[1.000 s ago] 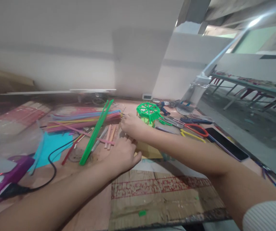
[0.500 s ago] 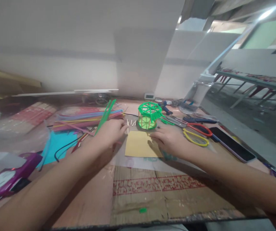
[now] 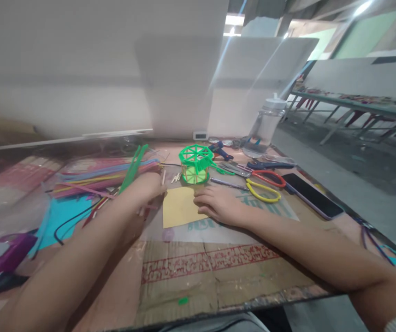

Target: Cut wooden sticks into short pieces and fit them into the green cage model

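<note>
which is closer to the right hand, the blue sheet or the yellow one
The yellow sheet, whose right edge the right hand overlaps; the blue sheet lies past the left forearm.

Clear water bottle with a whitish lid stands at the back right of the table, and a phone lies face up near the right edge, screen dark. Further down that edge there's some bluish loop, too blurry to call. Tiny white gadget with a grey display sits back by the big pale wall. Brownish lump at far left, can't tell what, super smeared. Across the grey floor, another long table is piled with clutter, dark red chairs underneath, bright light overhead.
</note>
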A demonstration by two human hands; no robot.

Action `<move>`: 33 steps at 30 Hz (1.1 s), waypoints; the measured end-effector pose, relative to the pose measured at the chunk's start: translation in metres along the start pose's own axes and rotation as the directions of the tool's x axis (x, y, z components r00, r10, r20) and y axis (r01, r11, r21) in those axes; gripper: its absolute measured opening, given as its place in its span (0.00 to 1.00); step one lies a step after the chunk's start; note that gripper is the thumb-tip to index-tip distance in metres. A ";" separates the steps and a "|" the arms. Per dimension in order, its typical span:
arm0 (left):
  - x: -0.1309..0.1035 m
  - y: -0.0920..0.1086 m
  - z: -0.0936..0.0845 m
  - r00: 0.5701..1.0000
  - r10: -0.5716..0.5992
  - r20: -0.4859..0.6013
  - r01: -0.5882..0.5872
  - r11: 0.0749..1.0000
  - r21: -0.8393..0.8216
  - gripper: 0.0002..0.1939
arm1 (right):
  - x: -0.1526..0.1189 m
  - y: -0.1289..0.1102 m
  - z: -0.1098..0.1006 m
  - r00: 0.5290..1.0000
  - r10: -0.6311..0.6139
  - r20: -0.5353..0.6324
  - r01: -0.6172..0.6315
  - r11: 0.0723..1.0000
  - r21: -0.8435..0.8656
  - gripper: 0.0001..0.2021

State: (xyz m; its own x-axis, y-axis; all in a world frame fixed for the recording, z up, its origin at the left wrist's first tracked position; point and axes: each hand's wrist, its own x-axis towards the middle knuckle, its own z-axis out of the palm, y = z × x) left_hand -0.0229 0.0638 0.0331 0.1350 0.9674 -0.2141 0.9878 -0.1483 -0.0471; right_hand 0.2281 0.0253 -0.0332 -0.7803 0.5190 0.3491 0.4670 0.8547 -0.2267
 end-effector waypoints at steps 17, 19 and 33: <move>-0.065 0.056 0.002 0.863 0.380 -0.334 -0.490 0.465 -0.737 0.17 | 0.022 -0.028 -0.049 0.861 0.507 -0.036 -0.094 0.229 0.969 0.15; -0.060 0.053 0.006 0.865 0.409 -0.291 -0.417 0.263 -0.870 0.17 | 0.020 -0.029 -0.047 0.824 0.565 0.044 -0.081 0.041 0.996 0.16; -0.065 0.052 0.015 0.881 0.426 -0.205 -0.339 0.266 -0.902 0.19 | 0.015 -0.030 -0.039 0.819 0.539 0.199 -0.106 -0.199 0.974 0.12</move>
State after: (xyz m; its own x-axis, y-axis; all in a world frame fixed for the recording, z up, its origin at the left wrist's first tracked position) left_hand 0.0186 -0.0100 0.0300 0.5560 0.8312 -0.0084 0.2871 -0.1825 0.9404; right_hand 0.2182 0.0078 0.0146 -0.4701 0.8824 -0.0177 -0.4154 -0.2389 -0.8777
